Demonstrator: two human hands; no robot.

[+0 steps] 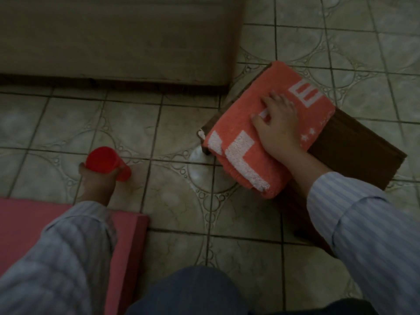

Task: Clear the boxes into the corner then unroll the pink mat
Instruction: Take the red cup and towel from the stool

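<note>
A: What is the right hand (278, 128) doing?

B: It lies palm down, fingers spread, on the folded coral-orange terry towel with white block lettering (261, 135). The fingers press flat and are not curled around anything, so it grasps nothing.

A: And where does that towel sit?

B: On top of the brown rectangular cardboard box (354, 153), covering the box's end nearer the beige upholstered furniture base (113, 39). The far end of the box, away from the towel, is bare. The box stands on the pale patterned ceramic floor tiles (177, 137), turned at an angle to the grout lines, its upper corner close to the corner of that furniture base.

A: The left hand (97, 183)?

B: Well away from the box, across open tiles. It is clenched around a small red plastic cup (106, 163), which is tipped so the open mouth faces up toward the camera. I cannot tell whether the cup touches the floor.

A: And the flat pink foam mat (127, 235)?

B: It lies on the tiles on the left-hand side of the box, under the striped blue-and-white shirt sleeve (63, 253) of the left arm. One squared corner of it points toward the box, with bare tile between them. Only that part shows; how much of it is rolled I cannot tell.
</note>
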